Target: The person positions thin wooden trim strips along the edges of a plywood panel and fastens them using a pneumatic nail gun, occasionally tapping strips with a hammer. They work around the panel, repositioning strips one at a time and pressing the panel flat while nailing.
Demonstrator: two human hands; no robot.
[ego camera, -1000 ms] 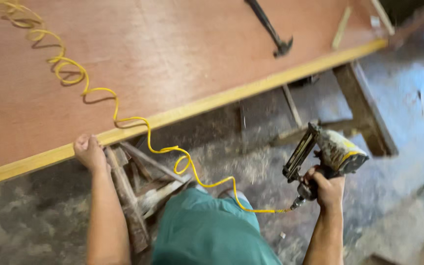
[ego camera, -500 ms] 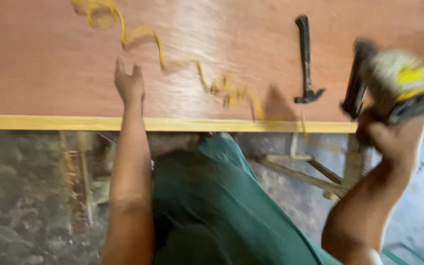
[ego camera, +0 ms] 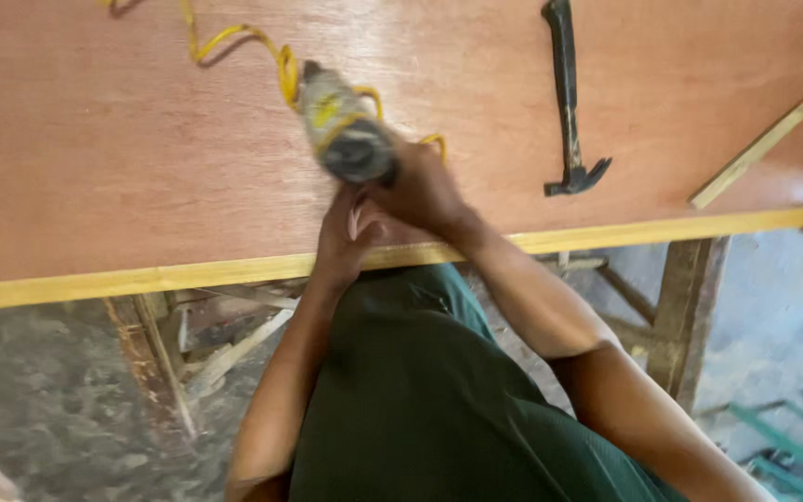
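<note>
I have my right hand [ego camera: 420, 191] closed around the handle of the nail gun [ego camera: 346, 135], which sits blurred over the reddish plywood panel [ego camera: 141, 139] close to its near edge, about mid-width. My left hand [ego camera: 346, 232] comes up beside it, fingers loosely curled against the right hand and the pale wooden edging strip [ego camera: 141, 276]; I cannot tell whether it grips anything. I judge the gun heavy, rigid and top-weighted, best held at the handle with the second hand steadying the body. The coiled yellow air hose [ego camera: 234, 42] trails off to the far left and would tug springily on the tool. A claw hammer [ego camera: 567, 102] lies to the right on the panel, and a loose wooden slat [ego camera: 750, 153] farther right.
</note>
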